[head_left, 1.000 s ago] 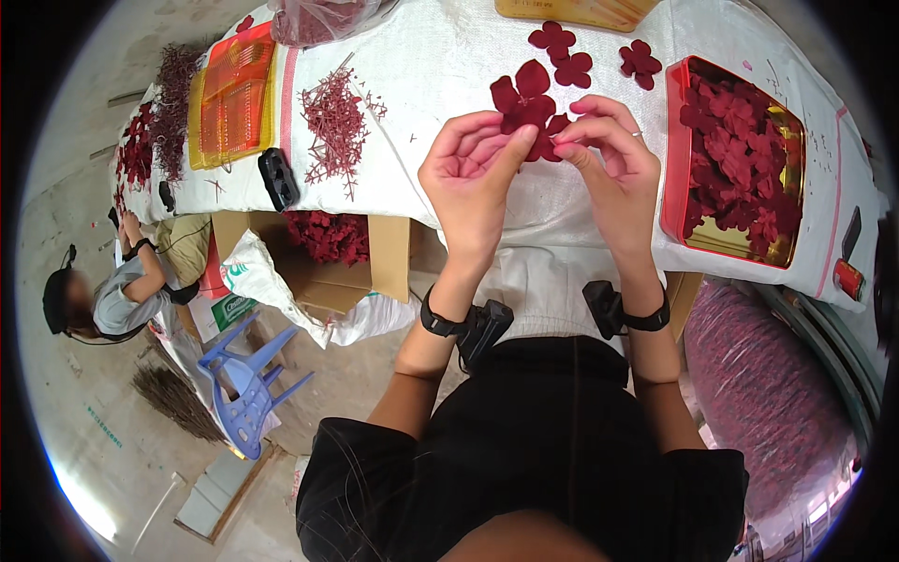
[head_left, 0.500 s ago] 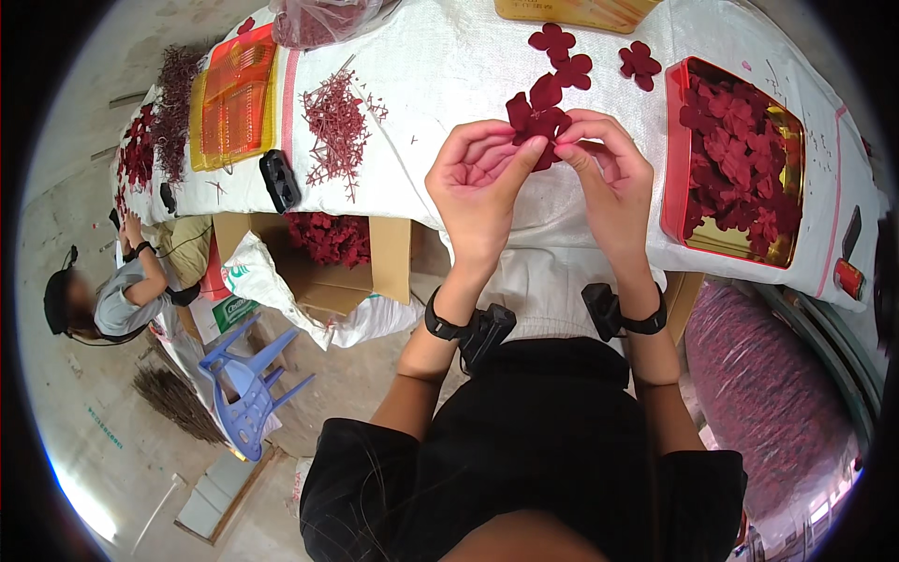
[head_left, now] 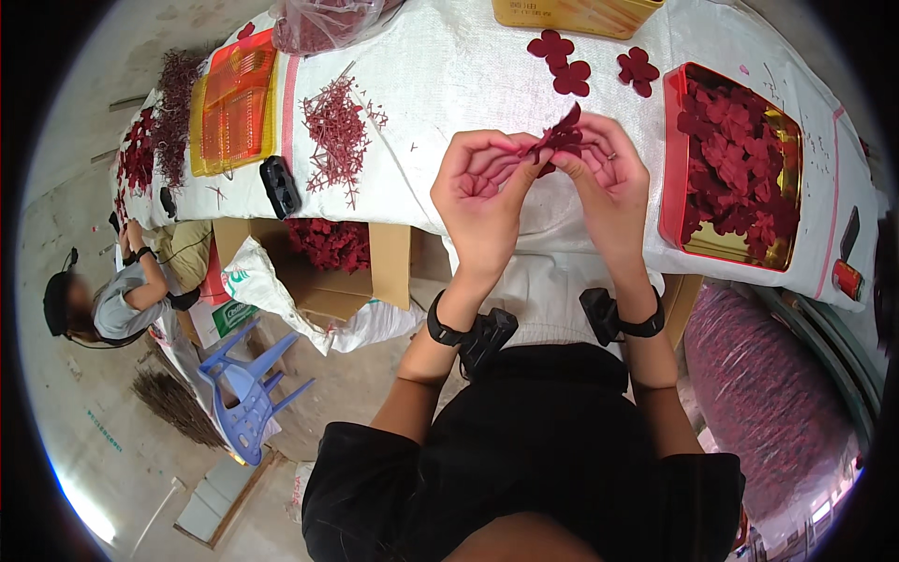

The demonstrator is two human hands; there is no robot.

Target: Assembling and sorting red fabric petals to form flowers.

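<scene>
- Two hands, left hand (head_left: 482, 183) and right hand (head_left: 604, 178), each grip pinching one red flower (head_left: 560, 139) above the desk (head_left: 449, 84).
- Red tin (head_left: 676, 155) of petals sits right; loose flowers (head_left: 562, 61) lie far.

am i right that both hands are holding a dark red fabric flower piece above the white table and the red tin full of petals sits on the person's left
Not quite. The red tin of petals sits on the person's right, not the left, as the head view shows. The rest holds: the left hand and the right hand together hold a dark red fabric flower piece above the white table.
</scene>
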